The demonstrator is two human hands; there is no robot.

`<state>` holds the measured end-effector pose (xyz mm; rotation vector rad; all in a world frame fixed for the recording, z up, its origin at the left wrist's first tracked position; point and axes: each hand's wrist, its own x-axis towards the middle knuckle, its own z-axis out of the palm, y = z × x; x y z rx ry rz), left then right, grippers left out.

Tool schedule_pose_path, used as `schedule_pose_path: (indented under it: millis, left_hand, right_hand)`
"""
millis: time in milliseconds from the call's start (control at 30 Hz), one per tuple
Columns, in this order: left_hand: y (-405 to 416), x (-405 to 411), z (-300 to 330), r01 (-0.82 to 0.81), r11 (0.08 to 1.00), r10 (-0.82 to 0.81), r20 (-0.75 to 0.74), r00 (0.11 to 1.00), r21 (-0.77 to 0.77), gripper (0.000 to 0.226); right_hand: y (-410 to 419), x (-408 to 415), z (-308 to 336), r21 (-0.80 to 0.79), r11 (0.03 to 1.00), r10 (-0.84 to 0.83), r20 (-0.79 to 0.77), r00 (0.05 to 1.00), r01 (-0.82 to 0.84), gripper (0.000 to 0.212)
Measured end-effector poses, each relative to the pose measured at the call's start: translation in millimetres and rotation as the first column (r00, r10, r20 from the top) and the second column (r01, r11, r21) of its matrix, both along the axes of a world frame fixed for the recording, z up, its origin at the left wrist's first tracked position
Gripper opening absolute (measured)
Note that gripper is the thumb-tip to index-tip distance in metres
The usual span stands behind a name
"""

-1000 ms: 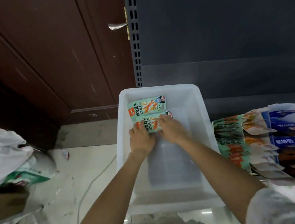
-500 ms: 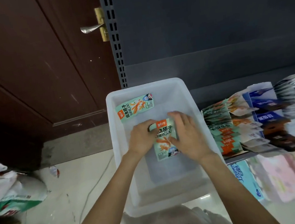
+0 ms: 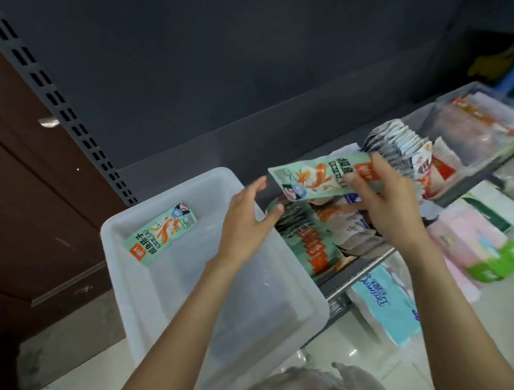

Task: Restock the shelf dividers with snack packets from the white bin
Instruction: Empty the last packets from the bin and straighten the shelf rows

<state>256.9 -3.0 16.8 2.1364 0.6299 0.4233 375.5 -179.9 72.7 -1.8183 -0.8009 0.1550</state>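
The person's right hand (image 3: 382, 200) grips a pale green snack packet (image 3: 319, 177) by its right end, thumb across the printed front and fingers curled behind it. The packet is held level in the air, above the rows of packets standing in the shelf dividers (image 3: 317, 236), and touches none of them. The left hand (image 3: 247, 221) hovers just left of the packet with fingers spread and loosely curved, holding nothing; its fingertips lie near the packet's left edge, apart from it, over the right rim of the white bin (image 3: 217, 299).

The bin sits on the floor just left of the low shelf. One more green packet (image 3: 160, 230) lies flat and slanted in the bin's far left corner. On the shelf, green and orange packets stand packed in a row nearest the bin, with pale and blue ones beside them and a silvery stack (image 3: 393, 142) further right. Below the shelf lie soft packs in blue (image 3: 384, 302) and pink (image 3: 466, 238). A dark wooden door (image 3: 9, 180) stands to the left.
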Motion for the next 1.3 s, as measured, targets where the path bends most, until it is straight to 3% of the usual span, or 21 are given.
schedule_pose_path:
  millis: [33,100,233,300,433,533,667,833,1033,1167,1233,1300]
  left_hand:
    - [-2,7,-4,0.065,0.997,-0.061,-0.109,0.992,0.035,0.063]
    - [-6,16,-11,0.17,0.98,-0.141,-0.237,0.961,0.106,0.065]
    - [-19,14,-21,0.211,0.932,-0.16,-0.188,0.969,0.295,0.033]
    - [-25,11,-22,0.199,0.924,-0.146,-0.177,0.973,0.327,0.029]
    - [-29,10,-20,0.174,0.933,-0.124,-0.172,0.977,0.315,0.029]
    - [-32,9,-20,0.152,0.938,-0.105,-0.162,0.981,0.311,0.03]
    - [-32,6,-22,0.148,0.932,-0.099,-0.161,0.982,0.331,0.031]
    - [-29,-2,-25,0.143,0.911,-0.096,-0.138,0.986,0.388,0.03]
    - [-19,-34,-28,0.069,0.911,-0.049,-0.059,0.997,0.408,0.027]
    - [0,-77,-30,-0.212,0.911,0.201,0.067,0.977,0.355,0.027]
    - [11,-93,-32,-0.376,0.895,0.379,0.036,0.925,0.24,0.032]
    - [25,-101,-37,-0.481,0.843,0.503,-0.038,0.863,0.242,0.043]
  right_hand:
    - [-2,6,2,0.071,0.998,0.008,-0.067,0.998,-0.003,0.006]
    - [-2,16,6,0.11,0.994,0.017,-0.007,1.0,-0.017,0.011]
    - [9,37,11,-0.092,0.991,0.12,0.323,0.939,-0.095,0.015]
    - [22,43,16,-0.214,0.966,0.229,0.47,0.852,-0.142,0.024]
    - [52,44,13,-0.433,0.889,0.415,0.62,0.666,-0.151,0.01]
    - [72,40,-4,-0.604,0.789,0.548,0.608,0.574,-0.113,0.014]
    - [88,32,-34,-0.777,0.63,0.664,0.531,0.526,-0.012,0.015]
    - [84,36,-54,-0.784,0.619,0.714,0.586,0.383,0.044,0.023]
    - [84,26,-48,-0.835,0.548,0.707,0.492,0.509,0.046,0.034]
    - [96,8,-26,-0.548,0.827,0.482,0.576,0.66,-0.126,0.029]
    - [117,-12,-23,-0.43,0.872,0.459,0.549,0.699,-0.235,0.027]
    - [146,-37,-32,-0.429,0.844,0.513,0.473,0.716,-0.321,0.028]
